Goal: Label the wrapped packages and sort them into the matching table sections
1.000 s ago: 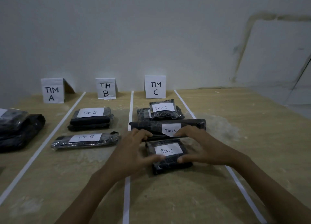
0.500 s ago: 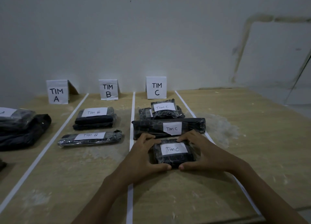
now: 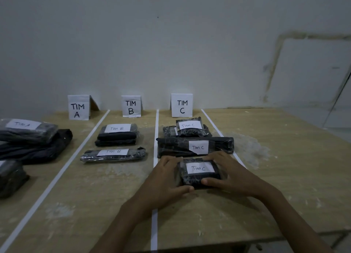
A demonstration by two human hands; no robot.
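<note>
My left hand (image 3: 163,178) and right hand (image 3: 231,175) grip the package (image 3: 199,177) with curled fingers (image 3: 171,158) in the table's (image 3: 284,176) C section (image 3: 190,211), seemingly set down; I'd square it between the tapes (image 3: 154,224) before letting go.

Bare wood runs wide on the table (image 3: 284,167) right of the last white line (image 3: 214,125). In lane C the long package (image 3: 176,146) spans line to line, walling off the stacked pair (image 3: 190,132) behind. The small package (image 3: 199,174), gripped by left hand (image 3: 163,178) and right hand (image 3: 233,175), fills the space just before it. Lane B has open wood nearside.
</note>
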